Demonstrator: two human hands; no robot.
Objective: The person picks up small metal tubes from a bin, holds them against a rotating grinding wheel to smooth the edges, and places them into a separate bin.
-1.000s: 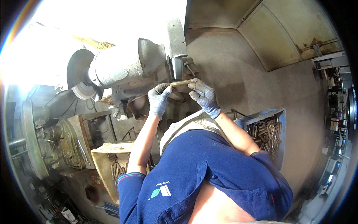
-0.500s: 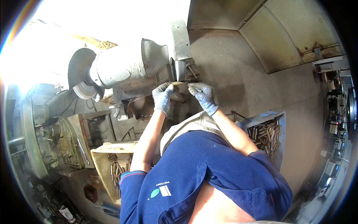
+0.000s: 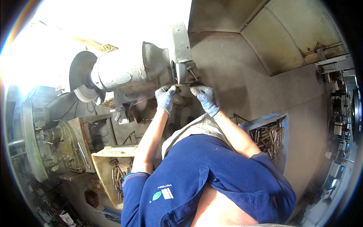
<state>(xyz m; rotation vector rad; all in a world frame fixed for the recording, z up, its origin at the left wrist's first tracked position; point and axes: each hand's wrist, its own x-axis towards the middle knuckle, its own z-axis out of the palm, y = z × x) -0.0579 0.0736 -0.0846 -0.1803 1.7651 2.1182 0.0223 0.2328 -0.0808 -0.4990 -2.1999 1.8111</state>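
Between my gloved hands lies a thin metal rod (image 3: 183,85), held level by its two ends. My left hand (image 3: 165,97) pinches one end and my right hand (image 3: 204,97) the other. Just beyond the rod is the grinding wheel (image 3: 181,73) of a bench grinder (image 3: 121,70); the rod is right at the wheel's near face, and I cannot tell whether they touch. Both gloves are blue and grey, with the fingers closed. The rod's ends are hidden by my fingertips.
A pale bin (image 3: 103,172) of metal pins stands by my left arm. On my right is a blue-edged bin (image 3: 286,132) full of similar pins. The grinder's second wheel (image 3: 85,93) is at the left, near another machine (image 3: 62,145). Metal panels (image 3: 280,34) stand far right.
My hands stay almost in place, with the rod still between them at the wheel. The rod looks slightly lower and darker than before. The whole view has shifted slightly.
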